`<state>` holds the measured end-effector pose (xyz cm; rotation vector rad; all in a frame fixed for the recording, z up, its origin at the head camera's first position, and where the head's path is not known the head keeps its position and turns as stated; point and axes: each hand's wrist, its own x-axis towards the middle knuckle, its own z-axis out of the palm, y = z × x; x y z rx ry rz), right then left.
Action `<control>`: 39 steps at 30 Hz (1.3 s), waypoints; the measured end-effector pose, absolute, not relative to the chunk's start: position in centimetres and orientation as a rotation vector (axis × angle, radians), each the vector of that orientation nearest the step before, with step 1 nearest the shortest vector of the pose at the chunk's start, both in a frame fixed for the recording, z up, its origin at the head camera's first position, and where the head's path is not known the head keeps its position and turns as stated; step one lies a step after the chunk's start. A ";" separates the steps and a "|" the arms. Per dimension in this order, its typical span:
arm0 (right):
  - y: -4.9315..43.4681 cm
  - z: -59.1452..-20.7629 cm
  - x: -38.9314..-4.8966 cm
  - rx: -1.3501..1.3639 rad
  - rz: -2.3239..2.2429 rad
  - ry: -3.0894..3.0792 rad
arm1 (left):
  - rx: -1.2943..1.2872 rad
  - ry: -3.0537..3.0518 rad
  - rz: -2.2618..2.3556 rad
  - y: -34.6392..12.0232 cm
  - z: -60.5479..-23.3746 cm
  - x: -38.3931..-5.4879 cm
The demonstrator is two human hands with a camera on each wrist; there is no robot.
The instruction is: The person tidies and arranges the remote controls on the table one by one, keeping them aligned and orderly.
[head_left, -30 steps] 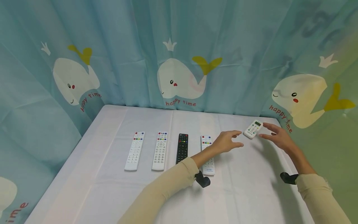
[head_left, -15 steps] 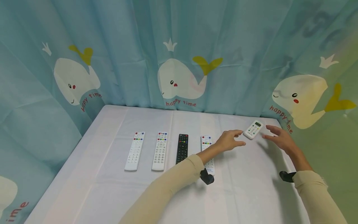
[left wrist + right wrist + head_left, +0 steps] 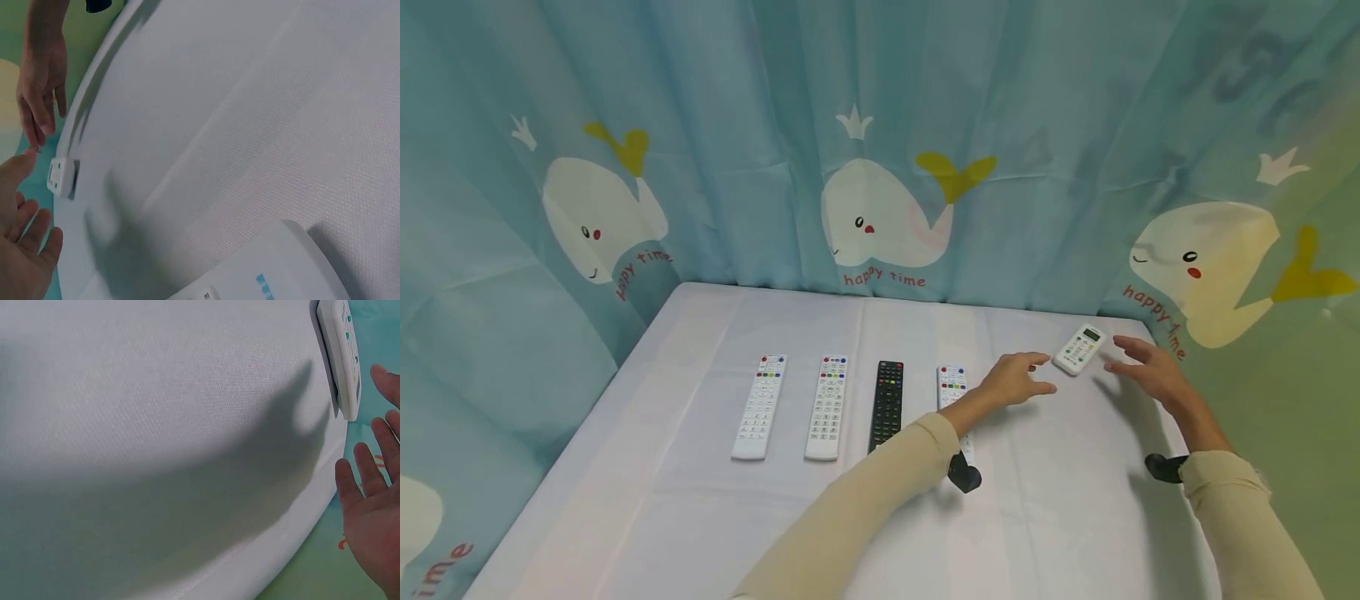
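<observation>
Both hands hover over the right part of the tabletop (image 3: pixel 700 500), fingers spread and relaxed, holding nothing. The left hand (image 3: pixel 1011 381) reaches in from the lower middle of the frame, its fingertips just left of a small white remote (image 3: pixel 1078 348) with a little display. The right hand (image 3: pixel 1146 371) comes in from the lower right, its fingertips just right of that remote, so the remote lies between the two hands, untouched as far as the head view shows. It rests at a slant near the far right corner of the tabletop, close to the edge.

Left of the hands, four long remotes lie side by side in a row: a white one (image 3: pixel 761 406) farthest left, a second white one (image 3: pixel 827 407), a black one (image 3: pixel 887 404), and a white one (image 3: pixel 952 383) partly covered by the left forearm's beige sleeve (image 3: pixel 850 517). A blue curtain (image 3: pixel 880 150) printed with white whales hangs behind and beside the tabletop.
</observation>
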<state>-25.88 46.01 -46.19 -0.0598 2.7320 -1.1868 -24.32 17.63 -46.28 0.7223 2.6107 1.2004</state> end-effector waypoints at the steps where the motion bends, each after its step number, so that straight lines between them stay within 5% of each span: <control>1: 46.0 -46.2 -26.0 -0.062 -1.191 2.730 | 0.716 2.617 1.190 17.7 -46.4 -24.4; 39: 46.2 -47.8 -29.1 0.004 -1.087 2.656 | 0.664 2.665 1.018 20.9 -48.0 -27.0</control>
